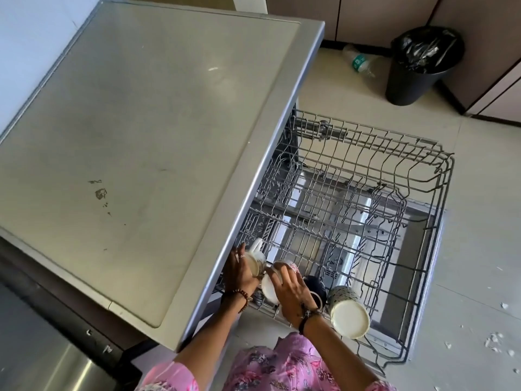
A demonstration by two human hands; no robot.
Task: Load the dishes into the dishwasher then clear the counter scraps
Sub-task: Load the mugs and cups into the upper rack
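The left hand (239, 268) grasps a white mug (255, 258) at the near-left corner of the rack (366, 221), fingers curled round its side, the mug tipped mouth-down towards the tines, likely so that water will drain off it; the right hand (290, 289) lies just beside it, fingers wrapped over a second mug (272, 283) with a pink pattern, which is also turned on its side or over, and touching or nearly touching the first. Just right of the right hand sits a dark mug (314, 286), half hidden behind the wrist; right of that again a speckled cup (348, 309) rests inverted, pale base up, leaning on the rack's front edge. The four form a row along the front, which seems meant to leave the open tines beyond the hands free for more dishes. Above the left hand is the counter (141, 136), with brown scraps (101, 194) drying on it, untouched; that step looks not yet begun. Far beyond the hands stands a bin (417, 69) with a black liner, and a bottle (361, 63) lies on the floor beside it; its green label is too small to read. No other writing shows.
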